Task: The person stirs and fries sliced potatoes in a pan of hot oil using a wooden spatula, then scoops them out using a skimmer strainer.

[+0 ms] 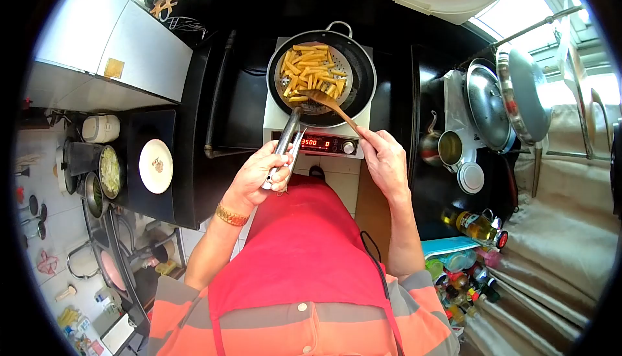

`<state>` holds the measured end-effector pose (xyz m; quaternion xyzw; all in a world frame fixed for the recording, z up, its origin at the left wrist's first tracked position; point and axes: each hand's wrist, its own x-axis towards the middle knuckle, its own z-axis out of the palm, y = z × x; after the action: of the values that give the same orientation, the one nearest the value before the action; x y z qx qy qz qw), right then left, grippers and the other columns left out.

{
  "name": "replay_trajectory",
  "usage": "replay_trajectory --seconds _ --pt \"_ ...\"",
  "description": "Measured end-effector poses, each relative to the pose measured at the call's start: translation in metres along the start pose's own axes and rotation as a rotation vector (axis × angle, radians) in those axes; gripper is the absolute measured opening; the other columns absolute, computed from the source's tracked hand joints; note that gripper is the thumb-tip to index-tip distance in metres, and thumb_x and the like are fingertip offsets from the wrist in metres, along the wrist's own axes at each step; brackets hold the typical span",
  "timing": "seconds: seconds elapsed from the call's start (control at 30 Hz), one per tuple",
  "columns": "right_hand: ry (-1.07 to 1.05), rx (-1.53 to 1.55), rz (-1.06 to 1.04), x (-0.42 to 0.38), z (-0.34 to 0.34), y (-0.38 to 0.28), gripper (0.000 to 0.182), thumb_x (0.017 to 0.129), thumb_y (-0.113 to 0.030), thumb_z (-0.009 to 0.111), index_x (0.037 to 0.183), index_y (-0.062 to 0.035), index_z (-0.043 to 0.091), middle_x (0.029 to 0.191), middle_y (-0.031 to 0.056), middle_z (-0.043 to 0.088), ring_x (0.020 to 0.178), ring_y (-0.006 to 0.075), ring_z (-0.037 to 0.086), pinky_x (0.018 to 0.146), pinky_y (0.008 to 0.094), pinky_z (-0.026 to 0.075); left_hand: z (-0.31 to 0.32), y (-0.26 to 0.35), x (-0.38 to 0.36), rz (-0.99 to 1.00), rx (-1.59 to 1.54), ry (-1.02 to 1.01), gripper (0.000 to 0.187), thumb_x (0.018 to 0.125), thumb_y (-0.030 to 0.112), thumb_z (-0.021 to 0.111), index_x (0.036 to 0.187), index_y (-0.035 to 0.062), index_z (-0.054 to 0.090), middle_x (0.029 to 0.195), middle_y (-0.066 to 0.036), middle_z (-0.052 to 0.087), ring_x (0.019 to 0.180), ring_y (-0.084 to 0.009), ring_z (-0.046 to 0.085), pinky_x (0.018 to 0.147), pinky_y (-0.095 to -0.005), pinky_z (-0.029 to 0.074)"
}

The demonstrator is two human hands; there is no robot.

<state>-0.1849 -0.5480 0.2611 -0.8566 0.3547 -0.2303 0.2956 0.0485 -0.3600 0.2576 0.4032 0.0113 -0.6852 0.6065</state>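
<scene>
My left hand (260,169) is closed round the metal handle (285,143) of a perforated skimmer (347,79). Yellow potato strips (313,71) lie heaped on the skimmer, which is over a black wok (367,74). In my right hand (384,161) is a wooden spatula (332,103), its broad end against the lower edge of the strips. The wok sits on a white induction cooker (272,119) with a lit red display (314,143). Both hands are in front of the cooker, the right one near its knob.
To the left, an oval plate (156,166) lies on a black counter beside bowls of greens (111,172). On the right are a metal pot (449,148), a white lid (471,178), an oil bottle (476,226) and hanging pan lids (489,104). A black pipe (220,90) runs left of the cooker.
</scene>
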Motion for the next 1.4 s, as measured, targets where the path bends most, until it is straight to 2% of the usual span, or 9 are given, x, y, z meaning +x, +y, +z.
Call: replay_trajectory --seconds 0.1,0.17,0.4,0.47,0.7,0.77,1.0,1.07,1.4 --pt "0.033 0.126 0.059 0.002 0.001 -0.004 0.025 0.094 -0.006 0.070 0.118 -0.0053 0.076 0.082 0.0117 0.067 0.072 0.0272 0.069 0.066 0.0374 0.054 0.004 0.002 -0.001 0.021 -0.020 -0.022 0.028 0.103 0.001 0.052 0.131 -0.0014 0.053 0.099 -0.010 0.061 0.056 -0.0078 0.050 0.043 -0.0236 0.044" --pt "0.027 0.143 0.065 -0.001 -0.002 -0.001 0.025 0.094 -0.005 0.070 0.118 -0.0047 0.076 0.082 0.0117 0.067 0.071 0.0260 0.068 0.066 0.0364 0.054 0.019 0.009 -0.004 0.012 -0.017 0.087 0.020 0.101 0.002 0.056 0.120 0.0035 0.052 0.070 -0.004 0.050 0.048 -0.0111 0.044 0.044 -0.0282 0.042" --pt "0.095 0.137 0.048 0.034 -0.005 0.007 0.028 0.095 -0.007 0.069 0.122 -0.0075 0.075 0.085 0.0137 0.065 0.073 0.0281 0.065 0.069 0.0379 0.052 0.005 0.000 -0.002 0.016 0.005 0.017 0.020 0.101 0.001 0.055 0.120 0.0026 0.052 0.078 -0.005 0.053 0.049 -0.0109 0.045 0.044 -0.0277 0.042" --pt "0.096 0.116 0.041 0.047 0.003 0.009 0.028 0.095 -0.008 0.069 0.122 -0.0085 0.075 0.086 0.0140 0.066 0.074 0.0299 0.066 0.069 0.0392 0.052 -0.001 -0.004 -0.001 0.015 -0.005 -0.027 0.028 0.102 0.001 0.053 0.130 -0.0004 0.053 0.098 -0.008 0.060 0.056 -0.0076 0.049 0.043 -0.0235 0.043" --pt "0.022 -0.090 -0.049 0.038 0.008 0.002 0.027 0.095 -0.012 0.068 0.122 -0.0117 0.075 0.089 0.0128 0.067 0.080 0.0338 0.070 0.072 0.0426 0.056 0.003 -0.005 0.000 0.033 -0.011 0.014 0.027 0.101 0.000 0.054 0.128 -0.0011 0.053 0.097 -0.008 0.060 0.055 -0.0080 0.049 0.043 -0.0237 0.043" --pt "-0.013 -0.048 -0.008 0.034 0.007 0.007 0.027 0.095 -0.012 0.069 0.121 -0.0117 0.075 0.088 0.0135 0.067 0.080 0.0343 0.070 0.072 0.0432 0.056 0.004 -0.002 0.001 0.018 0.015 0.048 0.018 0.101 0.001 0.055 0.119 0.0037 0.052 0.078 -0.005 0.054 0.050 -0.0107 0.047 0.044 -0.0277 0.043" --pt "0.131 0.138 0.049 0.065 0.012 0.027 0.028 0.094 -0.007 0.069 0.121 -0.0054 0.075 0.087 0.0152 0.067 0.077 0.0306 0.067 0.073 0.0382 0.054 0.006 -0.001 0.000 0.026 0.008 0.050 0.019 0.100 0.000 0.056 0.118 0.0039 0.052 0.083 -0.004 0.055 0.053 -0.0097 0.048 0.044 -0.0274 0.043" --pt "0.112 0.194 0.073 0.070 0.020 0.032 0.028 0.094 -0.007 0.069 0.122 -0.0051 0.075 0.088 0.0161 0.068 0.080 0.0304 0.068 0.075 0.0376 0.054 0.003 -0.005 -0.001 0.032 0.006 0.025 0.027 0.100 -0.001 0.052 0.128 -0.0017 0.052 0.097 -0.008 0.060 0.055 -0.0081 0.049 0.042 -0.0242 0.043" --pt "0.054 0.209 0.074 0.036 -0.005 0.027 0.028 0.094 -0.006 0.071 0.121 -0.0038 0.075 0.088 0.0127 0.069 0.076 0.0235 0.066 0.072 0.0335 0.052 0.006 -0.003 -0.003 0.028 -0.003 0.052 0.019 0.101 0.000 0.056 0.119 0.0034 0.053 0.085 -0.003 0.056 0.053 -0.0089 0.048 0.045 -0.0269 0.043"
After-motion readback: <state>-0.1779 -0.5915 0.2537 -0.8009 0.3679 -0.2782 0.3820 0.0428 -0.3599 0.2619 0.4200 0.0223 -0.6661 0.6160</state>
